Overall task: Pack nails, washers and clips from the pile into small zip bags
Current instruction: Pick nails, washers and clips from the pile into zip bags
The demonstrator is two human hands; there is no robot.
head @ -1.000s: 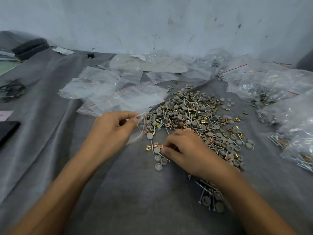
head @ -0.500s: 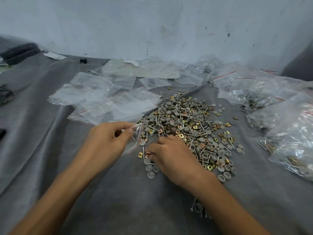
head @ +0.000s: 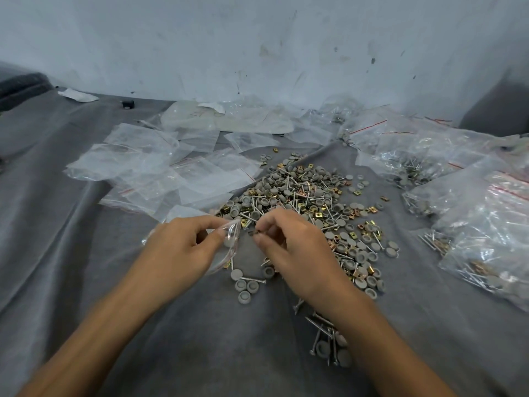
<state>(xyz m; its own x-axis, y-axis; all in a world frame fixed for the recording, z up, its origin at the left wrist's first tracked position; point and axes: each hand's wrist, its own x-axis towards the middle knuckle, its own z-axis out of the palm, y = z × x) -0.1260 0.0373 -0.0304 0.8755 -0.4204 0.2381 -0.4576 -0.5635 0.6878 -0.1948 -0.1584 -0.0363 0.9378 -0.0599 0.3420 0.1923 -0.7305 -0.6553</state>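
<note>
Left hand [head: 183, 250]: pinching the open mouth of a small zip bag [head: 229, 245], fingers curled.
Right hand [head: 289, 247]: thumb and forefinger closing on small dark bits, kind unclear, beside the bag mouth.
Pile [head: 309, 207]: lying on the grey worktop [head: 71, 253], just behind both hands.

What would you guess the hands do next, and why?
Probably the right hand carries its pinched small part leftward and drops it into the zip bag. The left hand holds that bag's mouth open, facing the right fingertips, which are just beside it.
</note>
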